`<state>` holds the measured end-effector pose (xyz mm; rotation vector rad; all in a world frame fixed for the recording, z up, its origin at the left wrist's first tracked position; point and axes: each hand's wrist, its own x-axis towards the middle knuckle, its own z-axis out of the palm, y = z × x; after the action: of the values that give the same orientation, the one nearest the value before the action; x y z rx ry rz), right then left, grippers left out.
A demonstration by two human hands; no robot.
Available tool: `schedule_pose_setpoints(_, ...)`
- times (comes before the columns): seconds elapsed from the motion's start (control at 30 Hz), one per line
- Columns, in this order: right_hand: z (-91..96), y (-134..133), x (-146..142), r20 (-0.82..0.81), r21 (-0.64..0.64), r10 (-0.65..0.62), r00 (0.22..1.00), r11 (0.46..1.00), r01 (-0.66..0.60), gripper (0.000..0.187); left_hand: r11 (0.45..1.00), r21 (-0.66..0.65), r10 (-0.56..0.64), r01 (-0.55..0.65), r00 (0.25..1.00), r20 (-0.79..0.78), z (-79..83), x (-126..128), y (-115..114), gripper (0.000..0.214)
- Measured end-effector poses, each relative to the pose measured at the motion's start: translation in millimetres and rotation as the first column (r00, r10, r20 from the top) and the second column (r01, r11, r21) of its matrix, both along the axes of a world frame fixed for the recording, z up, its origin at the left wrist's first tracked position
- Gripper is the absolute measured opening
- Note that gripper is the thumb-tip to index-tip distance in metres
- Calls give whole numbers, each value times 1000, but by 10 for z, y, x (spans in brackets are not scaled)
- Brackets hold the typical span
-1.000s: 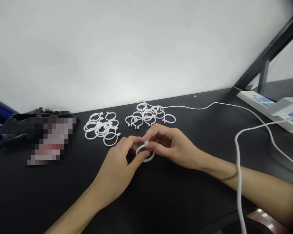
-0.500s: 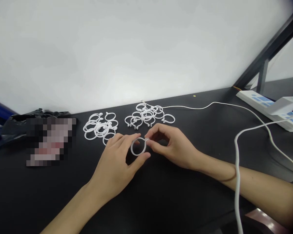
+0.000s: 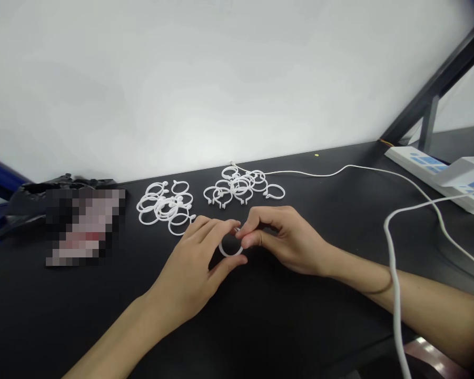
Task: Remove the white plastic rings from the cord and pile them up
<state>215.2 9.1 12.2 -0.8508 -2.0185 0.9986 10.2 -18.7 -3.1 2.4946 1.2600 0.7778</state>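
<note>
Since both hands meet at mid-frame, I see the white ring [image 3: 228, 254] just above the tabletop [image 3: 260, 326], left hand [image 3: 193, 263] and right hand [image 3: 286, 239] each closed on its rim in a fingertip grip. It looks light, thin, springy (likely slippery plastic); I'd pinch opposite sides.
</note>
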Motion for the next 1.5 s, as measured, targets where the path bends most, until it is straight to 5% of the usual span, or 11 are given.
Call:
schedule_pose_setpoints(0.17,-36,29,-2,41,-8,14,999,1000,-13,9,999,38,-7,9,999,-52,-35,-35,33,31)
schedule_pose_setpoints(0.3,-77,141,57,251,161,-117,961,984,78,26,977,151,173,-152,975,-140,-65,-130,134,38)
schedule_pose_setpoints(0.37,-86,222,123,393,344,-331,858,918,197,30,937,216,312,-274,935,-170,-65,-204,202,44)
schedule_pose_setpoints(0.43,-90,300,201,517,502,-529,673,824,261,30,897,260,415,-358,886,-209,-65,-278,265,51)
schedule_pose_setpoints(0.5,-94,361,268,606,550,-598,524,791,267,32,874,270,472,-404,837,-276,-71,-337,308,52)
schedule_pose_setpoints(0.6,-101,406,315,670,532,-588,452,806,260,26,864,244,504,-441,769,-394,-99,-387,334,52)
schedule_pose_setpoints(0.87,-44,360,283,616,529,-595,516,798,289,9,805,275,591,-526,663,-459,-135,-417,353,64)
schedule_pose_setpoints(0.97,-18,286,232,511,493,-549,661,818,298,5,845,313,532,-434,738,-415,-108,-349,323,62)
schedule_pose_setpoints(1.17,-59,32,-1,251,220,-170,953,969,115,23,958,255,205,-131,934,-292,-120,-70,73,57)
schedule_pose_setpoints(1.3,-78,-68,-79,156,41,-23,988,999,17,18,984,168,105,-62,960,-260,-150,35,-51,53)
schedule_pose_setpoints(1.5,-56,-59,-49,98,-39,-35,995,998,39,8,981,177,122,-84,969,-217,-112,18,-29,50)
